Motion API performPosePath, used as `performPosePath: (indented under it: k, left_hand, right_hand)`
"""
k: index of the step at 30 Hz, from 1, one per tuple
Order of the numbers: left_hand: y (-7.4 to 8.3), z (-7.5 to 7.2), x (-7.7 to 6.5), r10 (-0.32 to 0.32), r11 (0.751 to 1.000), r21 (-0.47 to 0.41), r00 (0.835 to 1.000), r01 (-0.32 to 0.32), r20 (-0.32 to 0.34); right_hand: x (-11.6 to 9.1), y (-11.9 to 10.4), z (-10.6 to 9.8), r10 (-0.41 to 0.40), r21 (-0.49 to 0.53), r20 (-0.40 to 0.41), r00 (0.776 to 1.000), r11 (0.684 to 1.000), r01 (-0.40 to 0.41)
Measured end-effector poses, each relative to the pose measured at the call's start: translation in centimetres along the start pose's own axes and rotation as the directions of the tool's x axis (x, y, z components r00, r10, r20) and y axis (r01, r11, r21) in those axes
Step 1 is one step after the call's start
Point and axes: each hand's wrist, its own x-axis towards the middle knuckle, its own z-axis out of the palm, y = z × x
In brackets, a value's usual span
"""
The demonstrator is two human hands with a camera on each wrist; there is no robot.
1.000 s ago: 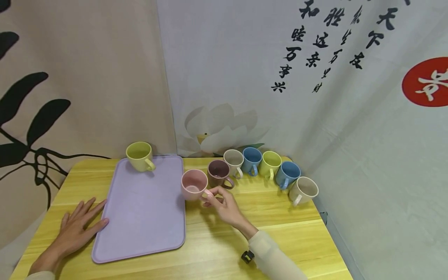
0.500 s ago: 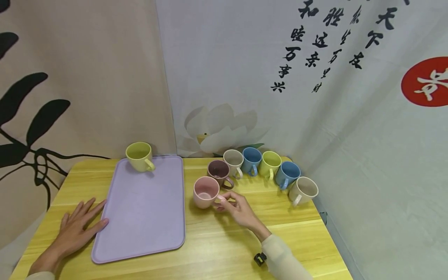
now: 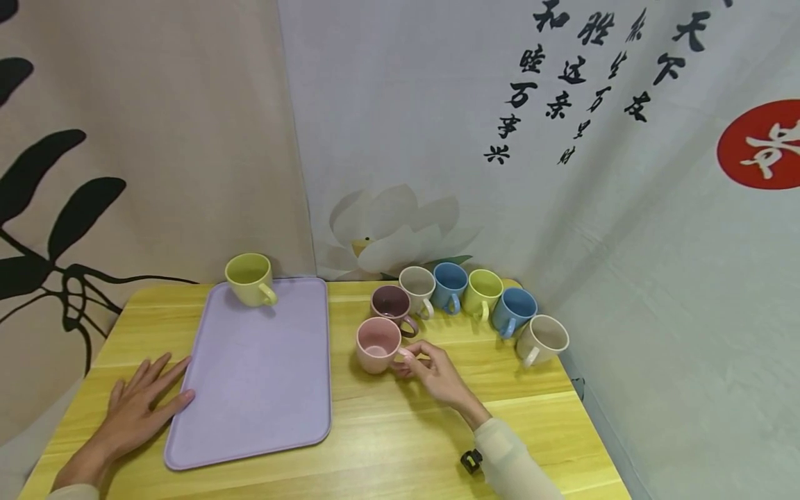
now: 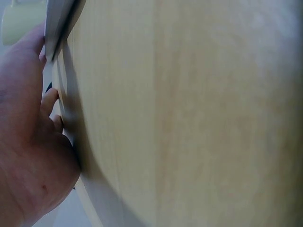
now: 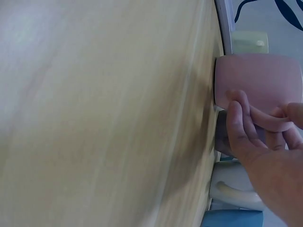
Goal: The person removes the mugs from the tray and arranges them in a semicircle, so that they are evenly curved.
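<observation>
A pink cup (image 3: 378, 346) stands upright on the wooden table, right of the purple tray (image 3: 256, 389). My right hand (image 3: 434, 375) pinches its handle between thumb and fingers; the right wrist view shows the same grip on the pink cup (image 5: 260, 78). Just behind it is a dark purple cup (image 3: 390, 305), partly covered by the pink one. My left hand (image 3: 134, 410) lies with spread fingers at the tray's left edge, thumb and index fingertip touching the rim. In the left wrist view the left hand (image 4: 33, 127) rests by the tray edge. A yellow-green cup (image 3: 248, 279) stands at the tray's far left corner.
Behind and to the right runs a curved row of cups: a grey-white cup (image 3: 417, 288), a blue cup (image 3: 450, 286), a lime cup (image 3: 482, 293), another blue cup (image 3: 514, 311) and a cream cup (image 3: 542, 339). A cloth backdrop (image 3: 400, 139) hangs behind the table.
My right hand has moved the pink cup rightward and slightly nearer, from the tray's right edge to in front of the dark purple cup. The left hand and tray have stayed put.
</observation>
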Motion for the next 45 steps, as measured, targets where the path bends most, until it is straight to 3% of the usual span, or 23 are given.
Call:
performPosePath:
  k: [10, 22, 26, 30, 37, 45]
  left_hand:
    - [0.3, -0.2, 0.1, 0.02, 1.0, -0.001, 1.0, -0.02, -0.014]
    - [0.2, -0.2, 0.4, 0.022, 1.0, 0.008, 1.0, -0.022, -0.022]
    - [0.1, 0.0, 0.3, 0.018, 1.0, 0.009, 1.0, -0.018, -0.017]
    - [0.2, 0.0, 0.0, 0.009, 1.0, 0.002, 1.0, -0.009, -0.004]
    - [0.0, 0.2, 0.0, 0.003, 1.0, -0.008, 1.0, -0.003, -0.003]
    - [-0.4, 0.3, 0.0, -0.011, 1.0, -0.01, 1.0, 0.011, 0.003]
  right_hand:
    - [0.4, 0.2, -0.7, 0.004, 0.005, -0.001, 1.0, 1.0, -0.004]
    - [0.4, 0.0, -1.4, -0.006, -0.094, -0.008, 1.0, 0.996, 0.006]
    - [0.1, -0.1, -1.6, -0.018, -0.201, -0.067, 0.998, 0.98, 0.004]
    - [-0.3, -0.2, -1.7, -0.062, -0.299, -0.137, 0.989, 0.954, 0.018]
    - [-0.3, -1.3, -1.5, -0.214, -0.353, -0.217, 0.952, 0.927, 0.128]
    - [0.2, -4.3, -0.1, -0.294, -0.4, -0.247, 0.923, 0.899, 0.179]
